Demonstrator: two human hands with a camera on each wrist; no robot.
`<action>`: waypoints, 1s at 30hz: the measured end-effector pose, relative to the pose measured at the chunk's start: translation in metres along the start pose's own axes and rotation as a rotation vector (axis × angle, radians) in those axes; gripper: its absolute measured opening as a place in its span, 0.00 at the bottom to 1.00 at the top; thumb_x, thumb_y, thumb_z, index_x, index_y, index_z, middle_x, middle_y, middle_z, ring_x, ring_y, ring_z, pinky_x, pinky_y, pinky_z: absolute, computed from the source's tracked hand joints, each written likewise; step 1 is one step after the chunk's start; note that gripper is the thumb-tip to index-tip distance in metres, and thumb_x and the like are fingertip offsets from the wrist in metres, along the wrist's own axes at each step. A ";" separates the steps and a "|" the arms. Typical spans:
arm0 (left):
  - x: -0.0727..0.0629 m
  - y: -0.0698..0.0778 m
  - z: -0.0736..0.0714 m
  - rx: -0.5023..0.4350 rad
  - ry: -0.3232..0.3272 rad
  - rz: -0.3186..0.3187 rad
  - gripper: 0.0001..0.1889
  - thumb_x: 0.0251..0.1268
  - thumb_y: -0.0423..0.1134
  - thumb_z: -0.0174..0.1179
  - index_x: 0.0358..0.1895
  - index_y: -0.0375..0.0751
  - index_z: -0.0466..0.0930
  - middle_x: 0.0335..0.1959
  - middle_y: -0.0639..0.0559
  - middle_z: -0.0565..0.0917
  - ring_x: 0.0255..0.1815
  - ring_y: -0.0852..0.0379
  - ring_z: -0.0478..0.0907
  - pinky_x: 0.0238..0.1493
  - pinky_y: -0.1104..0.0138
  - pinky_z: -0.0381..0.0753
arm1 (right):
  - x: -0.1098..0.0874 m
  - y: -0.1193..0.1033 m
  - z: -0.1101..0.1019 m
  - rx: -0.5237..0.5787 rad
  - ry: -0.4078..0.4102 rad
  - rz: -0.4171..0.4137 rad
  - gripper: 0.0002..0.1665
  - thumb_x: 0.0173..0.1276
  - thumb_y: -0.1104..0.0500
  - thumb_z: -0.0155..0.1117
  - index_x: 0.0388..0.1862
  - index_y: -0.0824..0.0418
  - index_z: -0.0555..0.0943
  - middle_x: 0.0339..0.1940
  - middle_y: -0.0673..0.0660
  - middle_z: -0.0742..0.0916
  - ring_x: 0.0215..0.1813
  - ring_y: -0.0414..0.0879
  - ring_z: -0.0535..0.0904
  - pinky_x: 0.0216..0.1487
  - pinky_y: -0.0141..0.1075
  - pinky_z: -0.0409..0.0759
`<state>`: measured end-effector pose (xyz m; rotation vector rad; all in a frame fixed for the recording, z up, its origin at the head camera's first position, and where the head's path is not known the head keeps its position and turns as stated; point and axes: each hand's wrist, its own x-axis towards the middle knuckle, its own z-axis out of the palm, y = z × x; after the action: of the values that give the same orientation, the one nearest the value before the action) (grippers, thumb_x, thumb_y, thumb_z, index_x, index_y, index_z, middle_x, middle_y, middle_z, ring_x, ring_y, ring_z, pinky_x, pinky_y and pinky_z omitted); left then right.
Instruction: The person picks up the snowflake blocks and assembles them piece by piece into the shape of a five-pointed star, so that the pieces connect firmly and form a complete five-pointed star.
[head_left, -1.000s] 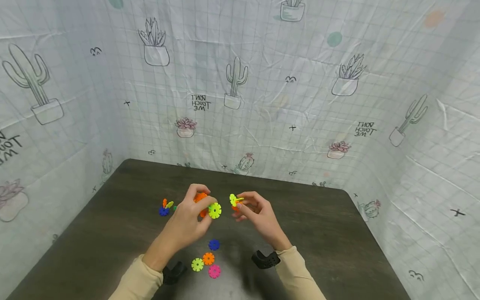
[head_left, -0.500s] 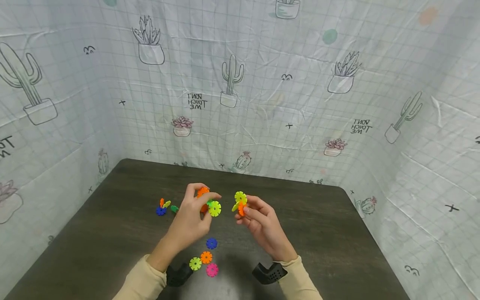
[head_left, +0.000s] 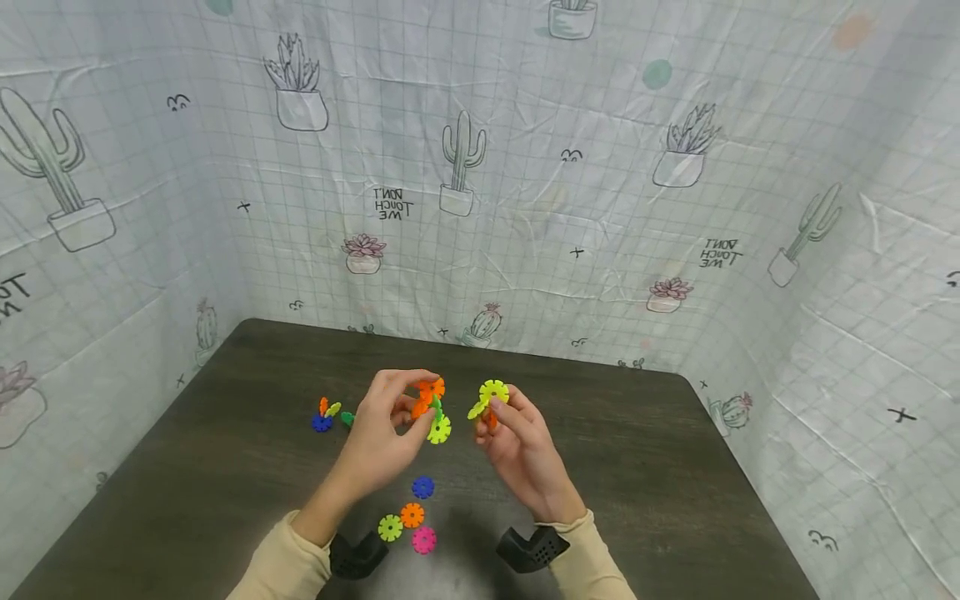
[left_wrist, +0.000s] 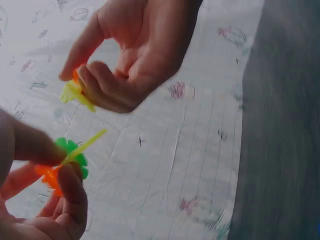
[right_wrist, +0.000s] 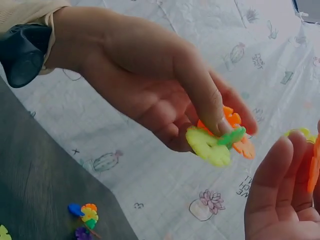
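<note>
One joining step seems under way: above the dark table, our left hand pinches the orange-green-yellow cluster of slotted plastic discs, our right hand the yellow-orange disc cluster, apart. We'd likely align them next.

Dark table. Toward seven o'clock: blue disc, orange disc, lime disc, pink disc. Ten o'clock: multicoloured cluster, green piece beside.

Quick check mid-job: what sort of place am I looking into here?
Probably a makeshift tabletop work booth: a cactus-print cloth hangs behind and on both sides of a dark table, where colourful notched discs lie. The room beyond can't be told.
</note>
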<state>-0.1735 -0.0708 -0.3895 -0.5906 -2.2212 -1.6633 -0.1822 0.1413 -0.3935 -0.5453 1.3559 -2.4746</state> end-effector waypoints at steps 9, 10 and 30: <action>0.003 0.003 0.003 -0.326 -0.005 -0.115 0.23 0.69 0.23 0.60 0.66 0.40 0.72 0.57 0.39 0.72 0.41 0.55 0.81 0.36 0.72 0.79 | 0.000 0.000 0.001 0.039 -0.005 -0.029 0.06 0.83 0.60 0.43 0.46 0.54 0.70 0.37 0.48 0.80 0.35 0.40 0.75 0.41 0.30 0.75; 0.003 0.004 0.003 -0.343 -0.010 -0.138 0.25 0.70 0.24 0.60 0.67 0.41 0.72 0.59 0.40 0.71 0.42 0.55 0.81 0.37 0.71 0.79 | -0.001 0.000 0.001 0.041 -0.008 -0.034 0.06 0.83 0.60 0.43 0.47 0.54 0.70 0.38 0.48 0.80 0.35 0.40 0.75 0.41 0.30 0.75; 0.009 0.014 0.009 -0.510 -0.026 -0.261 0.24 0.61 0.20 0.65 0.56 0.30 0.64 0.48 0.44 0.71 0.41 0.56 0.78 0.41 0.72 0.84 | -0.001 -0.006 0.008 0.075 -0.032 -0.105 0.09 0.83 0.62 0.40 0.47 0.54 0.70 0.40 0.49 0.80 0.34 0.40 0.75 0.39 0.31 0.75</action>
<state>-0.1741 -0.0572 -0.3760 -0.4478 -1.9520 -2.3959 -0.1776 0.1386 -0.3847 -0.6514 1.2473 -2.5757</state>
